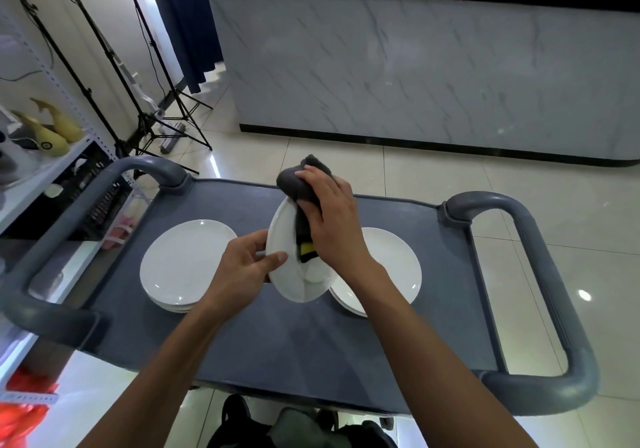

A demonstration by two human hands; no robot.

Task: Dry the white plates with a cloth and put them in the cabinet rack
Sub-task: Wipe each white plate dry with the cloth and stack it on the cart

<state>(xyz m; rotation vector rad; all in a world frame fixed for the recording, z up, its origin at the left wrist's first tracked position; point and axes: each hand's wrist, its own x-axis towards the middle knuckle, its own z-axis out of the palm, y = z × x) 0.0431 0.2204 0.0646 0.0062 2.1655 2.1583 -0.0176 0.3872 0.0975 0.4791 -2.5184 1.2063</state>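
Grey cloth (300, 189) gripped by right hand (332, 219) on tilted plate (287, 267); left hand (242, 267) pinches rim; right stack (391, 267) partly hidden.

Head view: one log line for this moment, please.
step: drying | left hand: holds tilted plate | right hand: presses cloth on it | cart: two stacks

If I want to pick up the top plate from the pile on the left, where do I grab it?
Grab the left pile by the top plate's rim, from the near side. It lies flat, so only the thin raised edge gives your fingers a way under; put your thumb on top. I'd use both hands, since it looks smooth.
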